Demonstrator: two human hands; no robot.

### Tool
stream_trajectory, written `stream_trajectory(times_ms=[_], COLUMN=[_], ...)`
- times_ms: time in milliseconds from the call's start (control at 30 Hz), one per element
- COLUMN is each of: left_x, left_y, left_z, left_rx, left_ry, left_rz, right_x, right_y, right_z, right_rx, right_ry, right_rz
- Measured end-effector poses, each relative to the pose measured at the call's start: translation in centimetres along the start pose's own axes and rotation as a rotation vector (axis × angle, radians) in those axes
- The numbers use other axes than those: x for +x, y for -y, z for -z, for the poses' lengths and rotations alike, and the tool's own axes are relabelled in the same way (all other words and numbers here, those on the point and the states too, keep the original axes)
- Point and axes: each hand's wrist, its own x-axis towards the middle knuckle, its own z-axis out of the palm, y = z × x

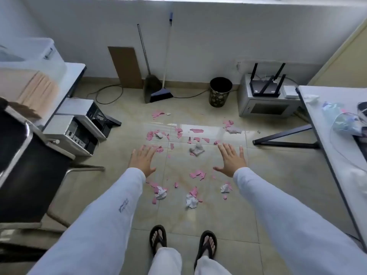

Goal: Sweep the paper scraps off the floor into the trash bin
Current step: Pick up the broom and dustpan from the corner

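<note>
left hand (143, 161): held out palm down, fingers straight and spread wide, gripping nothing; over the near-left fringe of the litter.
right hand (231, 159): held out the same way, fingers straight and apart, thumb out, empty; over the near-right fringe.
paper scraps (197, 174): torn pink bits and crumpled white balls strewn over the middle of the floor (278, 185), from just ahead of the sandals (157, 241) to short of the broom.
trash bin (220, 92): dark, upright, mouth open, by the far wall, right of the broom and just left of the grey cabinet (266, 104); well apart from the nearest scraps.
broom (161, 94): leaning on the far wall, bristles on the floor right against the dustpan (150, 86).
left edge: two computer cases (79, 128) and a black chair (23, 165), close beside the scattered patch.
right edge: white table (341, 139), with its dark foot bar (286, 140) reaching in toward the scraps.
open room: tile lane from the feet up the middle to the wall, hemmed by the cases and the foot bar; bare tile between the farthest scraps and the bin.
</note>
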Motion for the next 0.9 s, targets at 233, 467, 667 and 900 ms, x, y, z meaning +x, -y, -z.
stream_trajectory(times_ms=[233,467,667,900], left_x=[2.1,6.8,11.4,21.8], left_y=[8.1,17.8,20.6,23.1], left_z=[1.7,5.5,7.6,10.9], left_rx=[-0.023,-0.068,-0.095,-0.131], left_ry=[0.012,-0.06,-0.095,-0.092], left_rz=[-0.012,0.068,0.032,0.052], right_x=[4.0,9.8,15.1,27.9], right_y=[7.7,16.1,18.4,19.4], right_z=[3.9,8.6,11.7,15.1], right_rx=[0.004,0.005,-0.021,-0.052], right_ry=[-0.017,-0.101,-0.109,-0.129], right_rz=[-0.009,0.009,0.012,0.046])
